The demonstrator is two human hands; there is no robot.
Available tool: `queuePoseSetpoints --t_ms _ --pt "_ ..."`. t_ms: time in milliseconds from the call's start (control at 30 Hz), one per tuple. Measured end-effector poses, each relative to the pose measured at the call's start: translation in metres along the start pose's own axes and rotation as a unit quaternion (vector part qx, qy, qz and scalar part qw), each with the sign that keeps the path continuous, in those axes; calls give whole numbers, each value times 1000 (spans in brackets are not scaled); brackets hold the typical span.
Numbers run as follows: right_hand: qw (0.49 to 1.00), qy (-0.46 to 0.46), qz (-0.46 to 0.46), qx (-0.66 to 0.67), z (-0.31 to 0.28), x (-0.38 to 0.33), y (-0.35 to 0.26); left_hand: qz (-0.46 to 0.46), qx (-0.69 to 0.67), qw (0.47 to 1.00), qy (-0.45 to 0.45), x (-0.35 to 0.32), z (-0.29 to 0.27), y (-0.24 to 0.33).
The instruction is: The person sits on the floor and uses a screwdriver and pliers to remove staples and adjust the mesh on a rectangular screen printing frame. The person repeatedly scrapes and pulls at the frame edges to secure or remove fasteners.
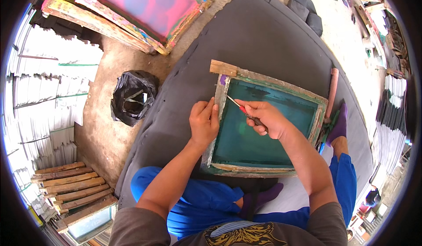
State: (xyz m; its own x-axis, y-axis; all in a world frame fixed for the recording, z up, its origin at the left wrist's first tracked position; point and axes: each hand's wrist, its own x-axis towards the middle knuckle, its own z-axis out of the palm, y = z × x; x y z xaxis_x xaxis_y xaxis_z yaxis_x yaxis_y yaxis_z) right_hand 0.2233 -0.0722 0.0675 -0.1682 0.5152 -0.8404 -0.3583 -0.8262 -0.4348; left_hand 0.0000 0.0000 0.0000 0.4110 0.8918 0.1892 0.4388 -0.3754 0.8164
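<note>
My right hand [267, 118] clamped on red-handled screwdriver [243, 110], centre of picture, shaft tip near left rail of wooden-framed screen [259, 147]. My left hand [203, 123] curled at same rail; cannot tell whether gripping. Black bag [126, 79] left of centre.

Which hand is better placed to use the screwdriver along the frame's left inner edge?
Right, it seems: the right hand grips the screwdriver, tip near the left inner edge of the frame. The left hand, showing no tool, is at the outer side, better for steadying.

The screwdriver [242, 109] is red and seemingly black, the mesh [255, 147] teal, trousers [198, 206] blue, socks [338, 125] purple
</note>
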Motion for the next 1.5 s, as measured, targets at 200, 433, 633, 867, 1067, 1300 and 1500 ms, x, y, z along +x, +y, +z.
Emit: queuePoseSetpoints --t_ms 200,433,633,867,1067,1300,1500 --pt "818 259 -302 -415 38 -9 47 10 4 1000 -8 3 -4 -1" --pt "715 311 -273 -563 61 -27 50 -7 68 997 -45 -8 -18 9" --pt "707 316 -263 -576 64 -29 50 -125 138 964 -191 -27 -50 34" --pt "710 318 -268 -568 63 -30 53 -141 172 943 -246 -37 -58 48" --pt "694 317 -242 -600 66 -32 48 -129 204 936 -258 -35 -55 49" --pt "566 308 -185 -742 95 -37 33 -75 154 954 -244 -34 -54 28" --pt "666 234 -165 -688 81 -36 17 -61 144 957 -246 -33 -54 24"
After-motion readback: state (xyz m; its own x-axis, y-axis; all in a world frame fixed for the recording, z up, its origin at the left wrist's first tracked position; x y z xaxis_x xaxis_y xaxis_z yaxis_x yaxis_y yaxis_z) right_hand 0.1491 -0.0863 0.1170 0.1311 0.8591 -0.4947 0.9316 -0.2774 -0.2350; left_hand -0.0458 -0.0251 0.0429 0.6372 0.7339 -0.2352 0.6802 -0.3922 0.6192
